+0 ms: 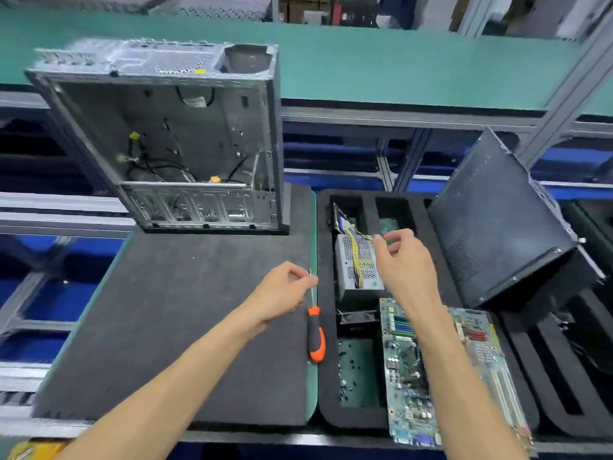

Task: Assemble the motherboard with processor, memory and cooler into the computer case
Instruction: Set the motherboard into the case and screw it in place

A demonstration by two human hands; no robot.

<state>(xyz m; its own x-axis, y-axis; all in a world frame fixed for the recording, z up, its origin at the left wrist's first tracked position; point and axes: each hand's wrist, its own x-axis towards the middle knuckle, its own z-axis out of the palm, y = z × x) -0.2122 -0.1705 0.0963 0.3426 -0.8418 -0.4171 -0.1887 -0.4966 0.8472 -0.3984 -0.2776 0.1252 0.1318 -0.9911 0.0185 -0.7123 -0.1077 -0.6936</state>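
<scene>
I see the open case (pixel 172 144) at the worktop's (pixel 166 327) far-left edge. My left hand (pixel 282 293) pinches the screwdriver (pixel 315 333) shaft by the right edge. My right hand (pixel 404 260), fingers loosely curled and holding nothing, hovers over the tray (pixel 326 410); the motherboard (pixel 408 376) lies at its near edge.

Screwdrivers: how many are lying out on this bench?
1. The orange-and-black screwdriver lies at the dark foam mat's right edge, its shaft beside the left hand. Others could be hidden in the foam tray.
</scene>
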